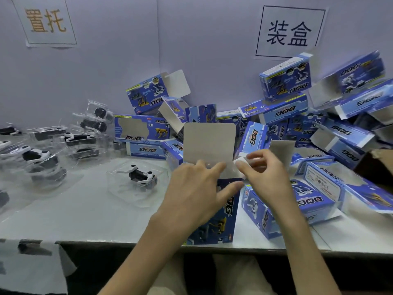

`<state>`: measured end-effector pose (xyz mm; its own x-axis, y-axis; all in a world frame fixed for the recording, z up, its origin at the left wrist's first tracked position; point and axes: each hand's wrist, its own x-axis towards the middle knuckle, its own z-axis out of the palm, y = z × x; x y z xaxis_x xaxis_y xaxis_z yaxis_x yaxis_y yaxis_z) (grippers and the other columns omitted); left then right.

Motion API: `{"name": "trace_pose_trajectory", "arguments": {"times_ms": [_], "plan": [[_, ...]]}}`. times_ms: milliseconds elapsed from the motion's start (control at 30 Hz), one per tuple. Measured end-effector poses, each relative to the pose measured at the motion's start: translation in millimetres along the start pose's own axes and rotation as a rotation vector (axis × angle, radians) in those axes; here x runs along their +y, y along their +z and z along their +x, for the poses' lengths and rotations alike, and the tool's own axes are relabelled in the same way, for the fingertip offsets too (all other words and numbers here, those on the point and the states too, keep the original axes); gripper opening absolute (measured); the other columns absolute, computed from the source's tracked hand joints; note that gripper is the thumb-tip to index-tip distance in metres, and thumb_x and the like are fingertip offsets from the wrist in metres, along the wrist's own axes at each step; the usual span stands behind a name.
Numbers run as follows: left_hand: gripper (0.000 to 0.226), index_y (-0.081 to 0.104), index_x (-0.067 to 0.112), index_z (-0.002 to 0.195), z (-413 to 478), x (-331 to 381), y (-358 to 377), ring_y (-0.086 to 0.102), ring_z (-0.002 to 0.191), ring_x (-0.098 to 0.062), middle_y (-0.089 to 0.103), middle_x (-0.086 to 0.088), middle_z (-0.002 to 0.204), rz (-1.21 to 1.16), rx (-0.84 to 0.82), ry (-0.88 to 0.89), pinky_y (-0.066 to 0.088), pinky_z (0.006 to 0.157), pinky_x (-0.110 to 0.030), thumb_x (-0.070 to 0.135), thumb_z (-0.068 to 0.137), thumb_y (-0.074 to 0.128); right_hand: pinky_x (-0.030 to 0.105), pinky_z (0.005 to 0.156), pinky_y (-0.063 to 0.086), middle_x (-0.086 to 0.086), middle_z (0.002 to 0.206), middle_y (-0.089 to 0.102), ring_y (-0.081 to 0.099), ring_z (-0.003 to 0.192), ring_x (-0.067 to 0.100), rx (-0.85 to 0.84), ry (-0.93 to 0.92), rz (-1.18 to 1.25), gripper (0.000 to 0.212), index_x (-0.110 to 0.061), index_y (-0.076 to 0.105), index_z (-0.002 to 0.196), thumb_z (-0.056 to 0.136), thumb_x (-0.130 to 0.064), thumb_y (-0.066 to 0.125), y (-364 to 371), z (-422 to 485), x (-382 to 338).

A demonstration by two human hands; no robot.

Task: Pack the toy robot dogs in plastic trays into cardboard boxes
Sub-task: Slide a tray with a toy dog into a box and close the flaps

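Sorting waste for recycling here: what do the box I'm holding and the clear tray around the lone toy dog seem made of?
The box looks like thin printed cardboard: blue print outside, plain matt grey on the inner face of the raised flap. The tray is probably thin moulded plastic: clear, the table shows through, and its ridges catch glare.

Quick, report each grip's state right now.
Left grip: holds the blue box near its open top.
Right grip: pinches the box's small side flap.
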<state>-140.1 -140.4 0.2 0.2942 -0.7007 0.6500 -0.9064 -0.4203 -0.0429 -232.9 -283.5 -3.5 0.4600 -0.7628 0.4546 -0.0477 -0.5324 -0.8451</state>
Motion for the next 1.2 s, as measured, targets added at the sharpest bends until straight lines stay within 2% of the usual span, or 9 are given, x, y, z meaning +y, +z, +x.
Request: {"name": "trace_pose_trajectory", "arguments": {"times_ms": [233,333,433,633,767,933,1067,1133,1200], "plan": [[0.069,0.048,0.041,0.134,3.5,12.6,3.4,0.059,0.094,-0.023,0.052,0.001,0.109,0.079,-0.103,0.001,0.028,0.069,-0.031,0.084,0.081,0.039,0.01,0.078,0.05,-0.014,0.104,0.071,0.065,0.095,-0.007,0.074,-0.108,0.244,0.021,-0.02,0.072,0.114,0.094,-0.015,0.066,13.8,-24.6,13.8],[0.073,0.045,0.041,0.137,4.5,9.0,3.3,0.061,0.1,-0.021,0.06,0.007,0.118,0.095,-0.119,0.034,0.03,0.071,-0.03,0.085,0.079,0.042,0.01,0.087,0.048,-0.012,0.119,0.068,0.06,0.11,-0.007,0.012,-0.158,0.253,0.025,-0.018,0.07,0.121,0.1,-0.015,0.058,18.9,-27.4,17.3],[0.073,0.047,0.038,0.135,4.7,8.7,4.5,0.063,0.098,-0.017,0.069,0.009,0.109,0.124,-0.122,0.076,0.033,0.072,-0.029,0.085,0.079,0.042,0.01,0.095,0.042,-0.02,0.122,0.064,0.055,0.117,-0.008,-0.026,-0.204,0.247,0.031,-0.019,0.069,0.124,0.101,-0.026,0.049,18.4,-27.1,25.3],[0.068,0.053,0.036,0.131,-0.2,11.9,0.9,0.061,0.093,-0.015,0.071,0.01,0.106,0.094,-0.083,0.054,0.025,0.072,-0.028,0.082,0.082,0.042,0.025,0.104,0.044,-0.021,0.12,0.067,0.053,0.124,-0.002,-0.156,-0.208,0.261,0.03,-0.025,0.076,0.11,0.105,-0.018,0.047,21.1,-22.6,31.5],[0.051,0.035,0.027,0.105,-4.3,14.8,0.5,0.049,0.077,-0.02,0.066,0.005,0.086,0.044,-0.061,-0.019,0.022,0.065,-0.033,0.073,0.085,0.047,0.041,0.098,0.05,-0.016,0.112,0.071,0.06,0.114,0.003,-0.151,-0.249,0.188,0.033,-0.022,0.078,0.102,0.105,-0.019,0.045,16.3,-18.4,27.9],[0.075,0.034,0.035,0.146,-3.9,11.6,3.7,0.062,0.091,-0.019,0.071,0.005,0.098,0.105,-0.026,0.066,0.027,0.068,-0.03,0.078,0.086,0.04,0.034,0.083,0.052,-0.02,0.094,0.072,0.063,0.094,0.003,-0.122,-0.233,0.097,0.025,-0.03,0.069,0.099,0.103,-0.013,0.05,12.4,-7.7,25.0],[0.068,0.034,0.037,0.146,-1.5,8.5,7.5,0.06,0.105,-0.02,0.067,0.008,0.124,0.104,-0.062,0.085,0.039,0.08,-0.032,0.073,0.089,0.042,0.037,0.06,0.048,-0.014,0.092,0.077,0.06,0.059,0.006,-0.198,-0.127,0.143,0.033,-0.018,0.06,0.1,0.089,0.013,0.053,5.0,10.2,24.4],[0.062,0.038,0.037,0.143,0.3,8.9,7.4,0.061,0.102,-0.021,0.067,0.006,0.12,0.105,-0.098,0.073,0.031,0.075,-0.032,0.069,0.091,0.044,0.046,0.062,0.05,-0.007,0.084,0.078,0.066,0.064,0.02,-0.179,-0.11,0.139,0.033,-0.013,0.065,0.092,0.087,0.016,0.049,2.5,21.6,16.7],[0.059,0.041,0.038,0.138,1.0,9.9,8.1,0.059,0.099,-0.025,0.061,0.002,0.126,0.116,-0.152,0.038,0.024,0.071,-0.032,0.069,0.089,0.046,0.037,0.069,0.052,-0.006,0.078,0.075,0.069,0.073,0.013,-0.028,-0.184,0.116,0.03,-0.01,0.069,0.086,0.088,0.011,0.048,2.8,36.1,0.2]]}}
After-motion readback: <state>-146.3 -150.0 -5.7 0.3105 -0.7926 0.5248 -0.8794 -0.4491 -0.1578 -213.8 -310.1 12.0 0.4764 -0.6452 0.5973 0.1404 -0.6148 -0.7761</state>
